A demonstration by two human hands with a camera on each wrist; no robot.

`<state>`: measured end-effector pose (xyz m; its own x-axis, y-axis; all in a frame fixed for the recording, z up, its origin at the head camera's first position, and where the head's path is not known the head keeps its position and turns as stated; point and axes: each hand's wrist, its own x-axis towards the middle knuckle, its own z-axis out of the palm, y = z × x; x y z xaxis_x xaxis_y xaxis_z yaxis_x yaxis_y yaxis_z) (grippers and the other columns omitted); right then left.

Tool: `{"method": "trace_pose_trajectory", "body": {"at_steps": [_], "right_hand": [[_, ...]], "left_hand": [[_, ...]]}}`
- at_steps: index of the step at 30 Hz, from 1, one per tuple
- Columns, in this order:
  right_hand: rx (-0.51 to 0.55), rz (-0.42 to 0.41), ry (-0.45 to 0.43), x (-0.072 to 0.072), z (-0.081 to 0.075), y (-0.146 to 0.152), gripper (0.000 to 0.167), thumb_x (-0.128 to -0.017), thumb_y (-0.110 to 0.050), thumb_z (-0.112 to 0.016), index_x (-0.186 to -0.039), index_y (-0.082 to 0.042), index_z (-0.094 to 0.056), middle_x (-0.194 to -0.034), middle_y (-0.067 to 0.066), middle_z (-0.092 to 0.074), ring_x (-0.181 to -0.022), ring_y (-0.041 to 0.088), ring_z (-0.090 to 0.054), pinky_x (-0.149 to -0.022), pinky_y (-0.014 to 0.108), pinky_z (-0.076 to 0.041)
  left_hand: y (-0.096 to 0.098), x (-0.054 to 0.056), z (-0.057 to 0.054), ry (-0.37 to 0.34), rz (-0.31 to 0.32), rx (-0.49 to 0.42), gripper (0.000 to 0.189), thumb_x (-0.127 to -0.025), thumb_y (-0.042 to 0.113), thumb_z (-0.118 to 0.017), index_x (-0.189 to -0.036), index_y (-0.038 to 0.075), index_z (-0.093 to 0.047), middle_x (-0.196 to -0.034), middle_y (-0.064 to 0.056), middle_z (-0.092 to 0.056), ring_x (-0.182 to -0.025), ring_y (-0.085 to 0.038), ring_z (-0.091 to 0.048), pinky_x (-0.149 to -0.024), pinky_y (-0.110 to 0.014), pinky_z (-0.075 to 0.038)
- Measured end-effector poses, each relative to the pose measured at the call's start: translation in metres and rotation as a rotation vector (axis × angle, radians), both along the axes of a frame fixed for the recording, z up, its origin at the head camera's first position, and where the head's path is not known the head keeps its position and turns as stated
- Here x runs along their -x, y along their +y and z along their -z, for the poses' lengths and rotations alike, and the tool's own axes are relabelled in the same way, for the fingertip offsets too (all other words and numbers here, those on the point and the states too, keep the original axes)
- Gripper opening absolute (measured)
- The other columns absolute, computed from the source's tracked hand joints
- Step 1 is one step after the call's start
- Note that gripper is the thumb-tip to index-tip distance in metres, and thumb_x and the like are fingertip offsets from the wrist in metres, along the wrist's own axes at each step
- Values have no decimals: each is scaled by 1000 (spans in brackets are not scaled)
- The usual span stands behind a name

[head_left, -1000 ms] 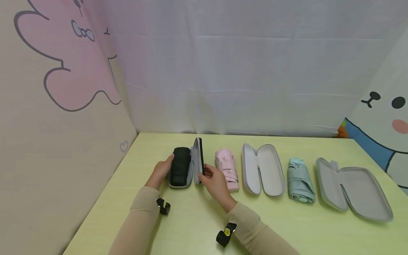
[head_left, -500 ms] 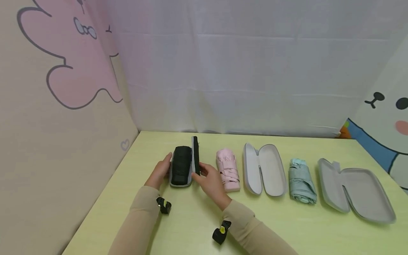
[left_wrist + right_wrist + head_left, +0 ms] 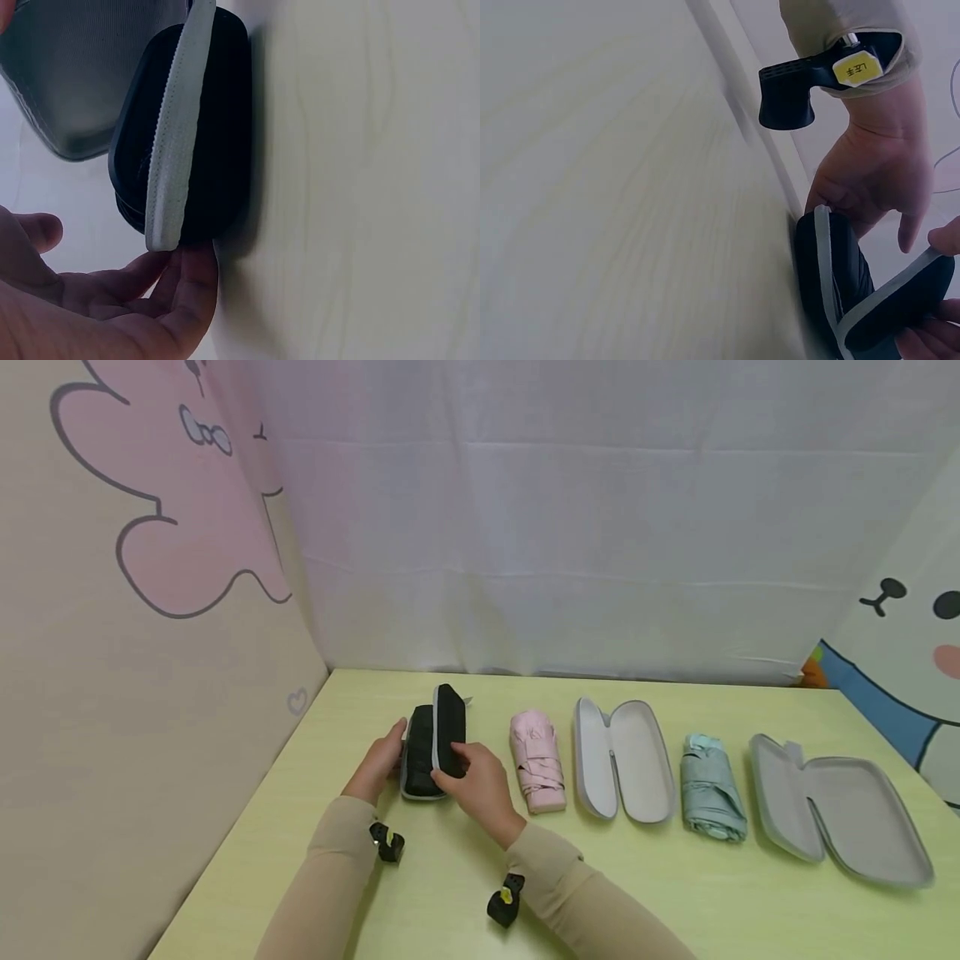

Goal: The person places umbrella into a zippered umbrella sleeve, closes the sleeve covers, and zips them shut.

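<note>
A black zip case [image 3: 417,796] with a pale zip edge lies at the left of the table. Inside it is a black folded umbrella [image 3: 422,727], partly hidden by the raised lid [image 3: 451,727]. My right hand [image 3: 480,785] pinches the lid near its front end, thumb on the rim and fingers on the outer face. My left hand [image 3: 377,767] rests against the case's left side; in the left wrist view its fingers [image 3: 196,281] touch the case wall and the thumb stands apart. The right wrist view shows the lid [image 3: 900,300] tilted over the umbrella [image 3: 847,251].
To the right lie a pink folded umbrella [image 3: 537,760], an opened pale case [image 3: 637,760], a mint-green folded umbrella [image 3: 712,789] and a larger opened grey case [image 3: 862,818]. A white curtain [image 3: 562,543] hangs behind the yellow table [image 3: 442,893].
My right hand has moved left and swung the lid from upright to leaning over the black umbrella. My left hand has stayed beside the case.
</note>
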<state>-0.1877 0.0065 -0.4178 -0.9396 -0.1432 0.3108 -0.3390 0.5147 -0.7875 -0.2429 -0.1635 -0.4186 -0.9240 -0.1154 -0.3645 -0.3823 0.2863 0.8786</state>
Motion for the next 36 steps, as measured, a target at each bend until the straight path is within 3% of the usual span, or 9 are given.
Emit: {"method": "trace_pose_trajectory", "body": {"at_steps": [12,21,26,31,36], "right_hand": [[-142,5,78,0,0,-13,48,-77,-27,-75,-113,2,-63,-101,12,-62,-89,24,-60,-77,35,-49],[-261,-11,154,3,-1,-21,43,-76,-26,-75,-107,3,-66,-93,12,-63,-83,23,-59,-73,33,-49],[-314,-27,219,4,1,-25,42,-75,-26,-74,-104,4,-67,-92,13,-63,-83,24,-59,-73,33,-49],[-357,-21,270,5,4,-30,41,-72,-25,-76,-101,3,-68,-90,12,-61,-81,24,-58,-72,33,-49],[-410,-26,276,5,4,-33,39,-70,-26,-78,-96,2,-69,-84,9,-59,-77,22,-56,-70,31,-48]], "left_hand": [[-1,-1,0,-20,-5,-20,71,-97,51,-24,-130,-8,-46,-129,-25,-47,-114,-33,-48,-99,-42,-35],[1,-3,0,12,-8,-21,70,-98,50,-26,-125,-9,-50,-123,-24,-51,-107,-32,-52,-95,-41,-38],[0,-3,0,7,-28,-10,65,-97,49,-32,-121,-7,-53,-114,-20,-54,-96,-25,-55,-90,-37,-41],[0,-3,0,20,-42,17,62,-95,50,-38,-111,-7,-57,-93,-10,-58,-79,-17,-55,-80,-32,-43],[0,-3,1,42,-18,76,60,-91,48,-49,-108,-10,-57,-94,-12,-57,-82,-21,-54,-79,-33,-42]]}}
